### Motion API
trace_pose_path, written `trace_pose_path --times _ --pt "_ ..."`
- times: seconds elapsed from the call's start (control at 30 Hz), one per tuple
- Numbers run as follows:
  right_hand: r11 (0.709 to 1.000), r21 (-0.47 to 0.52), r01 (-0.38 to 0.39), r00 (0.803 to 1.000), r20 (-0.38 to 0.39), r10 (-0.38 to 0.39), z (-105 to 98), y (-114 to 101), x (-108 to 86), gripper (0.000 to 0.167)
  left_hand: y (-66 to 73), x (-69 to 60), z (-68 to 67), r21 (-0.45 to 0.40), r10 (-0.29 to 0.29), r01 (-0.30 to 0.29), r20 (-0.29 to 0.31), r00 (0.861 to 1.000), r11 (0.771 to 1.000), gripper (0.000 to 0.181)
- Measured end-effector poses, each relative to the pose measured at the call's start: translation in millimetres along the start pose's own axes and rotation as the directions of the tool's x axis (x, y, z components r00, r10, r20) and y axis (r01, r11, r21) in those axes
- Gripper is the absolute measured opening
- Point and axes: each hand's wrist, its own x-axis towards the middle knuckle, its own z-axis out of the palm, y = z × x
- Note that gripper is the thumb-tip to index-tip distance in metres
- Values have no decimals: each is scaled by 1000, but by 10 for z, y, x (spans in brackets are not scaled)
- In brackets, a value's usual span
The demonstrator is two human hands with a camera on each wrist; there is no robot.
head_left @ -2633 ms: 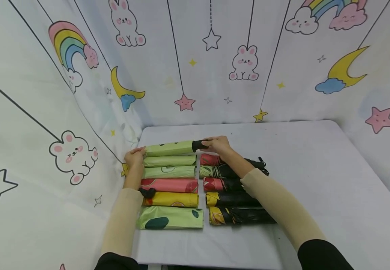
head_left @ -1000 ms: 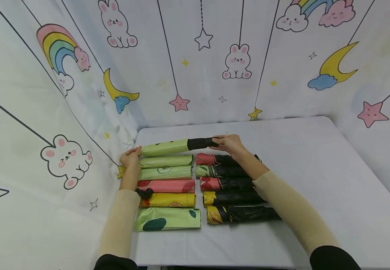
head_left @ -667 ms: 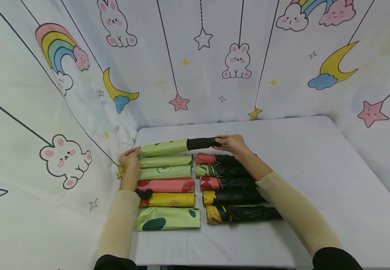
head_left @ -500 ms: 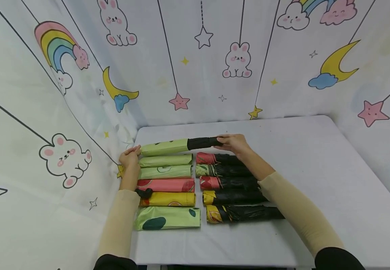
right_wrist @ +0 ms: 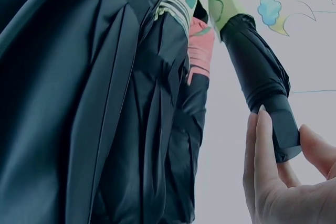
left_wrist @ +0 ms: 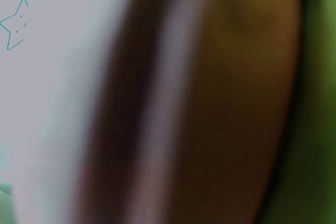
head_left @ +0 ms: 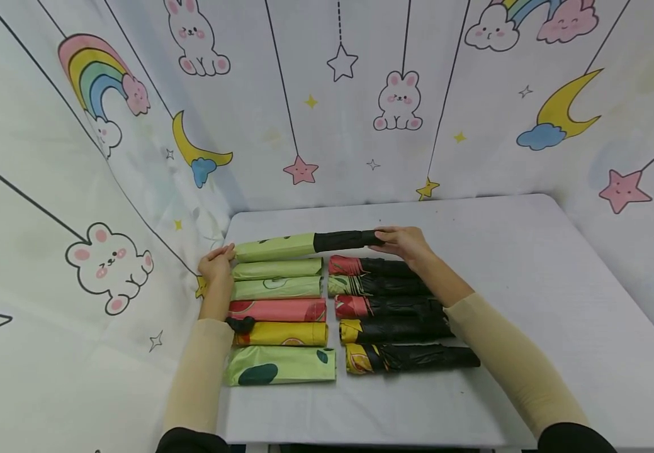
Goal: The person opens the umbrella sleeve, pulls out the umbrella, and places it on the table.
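At the far side of the table my left hand (head_left: 216,263) pinches the left end of a light green umbrella sleeve (head_left: 274,247). A black folded umbrella (head_left: 343,240) sticks out of the sleeve's right end. My right hand (head_left: 408,244) grips the umbrella's outer tip. In the right wrist view, fingers and thumb (right_wrist: 317,150) pinch the short dark handle (right_wrist: 283,129) of that umbrella. The part of it inside the sleeve is hidden. The left wrist view is blurred and dark, so it shows little of that hand.
Nearer me lie several flat sleeves in a left column, among them a red one (head_left: 278,310), a yellow one (head_left: 287,334) and a wide green one (head_left: 281,365). To their right is a column of folded black umbrellas (head_left: 428,357). Patterned cloth (head_left: 349,138) hangs around the white table (head_left: 530,251).
My right hand has moved right, and much more of the black umbrella now shows outside the green sleeve. The left hand has kept hold of the sleeve's end. The columns lie unchanged.
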Motion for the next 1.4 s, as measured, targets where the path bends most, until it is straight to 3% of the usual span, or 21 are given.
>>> trace_pose_path --times 0.77,1.0,1.4 --pt "999 41 -25 999 -20 25 -356 -19 -122 49 -19 -14 -78 38 -16 15 23 1000 999 27" --pt "999 42 -10 1000 -23 11 -502 -46 -146 53 2 -14 -95 86 -18 15 44 999 996 29" --pt "996 77 -51 999 -16 52 -733 -87 -202 60 5 18 -85 19 -48 48 13 999 999 30"
